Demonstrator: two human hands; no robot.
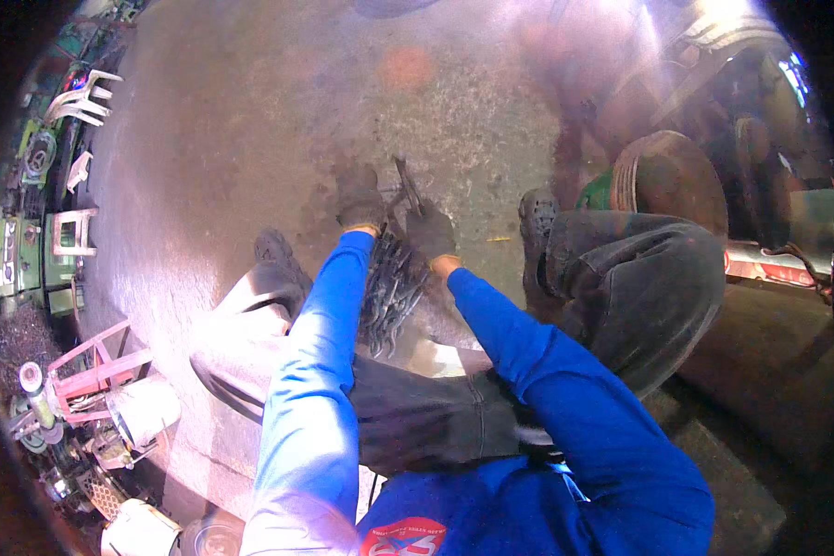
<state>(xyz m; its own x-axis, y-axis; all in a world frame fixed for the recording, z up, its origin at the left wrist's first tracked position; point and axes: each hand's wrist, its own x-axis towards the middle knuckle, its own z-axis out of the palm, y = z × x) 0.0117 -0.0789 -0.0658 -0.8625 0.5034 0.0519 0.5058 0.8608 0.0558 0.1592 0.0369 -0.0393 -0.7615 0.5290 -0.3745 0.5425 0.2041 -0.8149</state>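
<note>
Both my hands wear dark gloves and are low over the concrete floor between my legs. My right hand (430,231) is closed around a dark, narrow metal tool (406,181) that points away from me; its exact kind does not show. To its left, my left hand (360,202) reaches down close to the floor, its fingers blending into the dark patch there, so their pose is unclear. Below and between my wrists lies a heap of dark, twisted metal pieces (389,301), some shaped like rods or chain links.
My bent legs flank the heap. At left stand white plastic chairs (88,100), a white stool (74,232), a red metal frame (97,371) and a white bucket (145,408). A large round drum-like object (672,185) is beyond my right knee. A small yellow piece (499,239) lies near my right shoe.
</note>
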